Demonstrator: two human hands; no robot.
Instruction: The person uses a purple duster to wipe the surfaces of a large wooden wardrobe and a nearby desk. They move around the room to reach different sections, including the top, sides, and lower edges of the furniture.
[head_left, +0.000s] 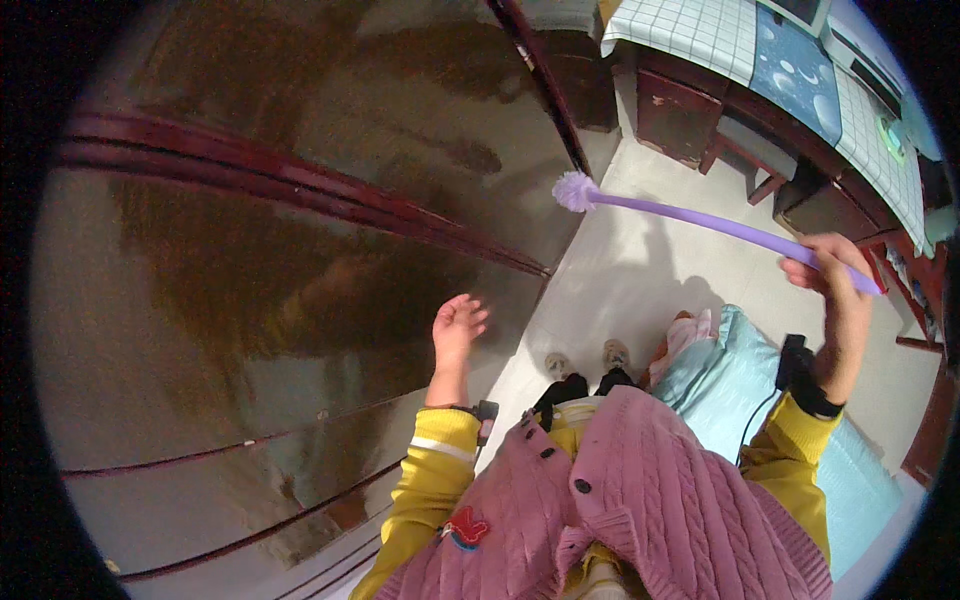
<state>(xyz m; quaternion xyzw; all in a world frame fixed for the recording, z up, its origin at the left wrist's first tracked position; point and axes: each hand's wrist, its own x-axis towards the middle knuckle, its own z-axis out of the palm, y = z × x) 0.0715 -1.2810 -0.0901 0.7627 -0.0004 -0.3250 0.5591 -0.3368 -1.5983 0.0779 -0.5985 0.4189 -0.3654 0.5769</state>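
Note:
My right hand (832, 262) grips the lower end of a long purple stick duster (697, 219). The stick reaches across to the left, where its fluffy lilac head (575, 192) appears by the dark red frame post of a glossy cabinet; whether the two touch I cannot tell. My left hand (459, 319) is raised with nothing in it, its fingers loosely bent and a little apart. In front of that hand stands the shiny dark door panel (337, 285), which mirrors parts of the room.
A dark red rail (300, 191) divides the glossy panels. At upper right stands a desk with a checked cloth (686, 34), and a stool (757, 146) sits below it. Light blue bedding (720, 382) lies to my right. My shoes (616, 354) rest on the pale floor (600, 289).

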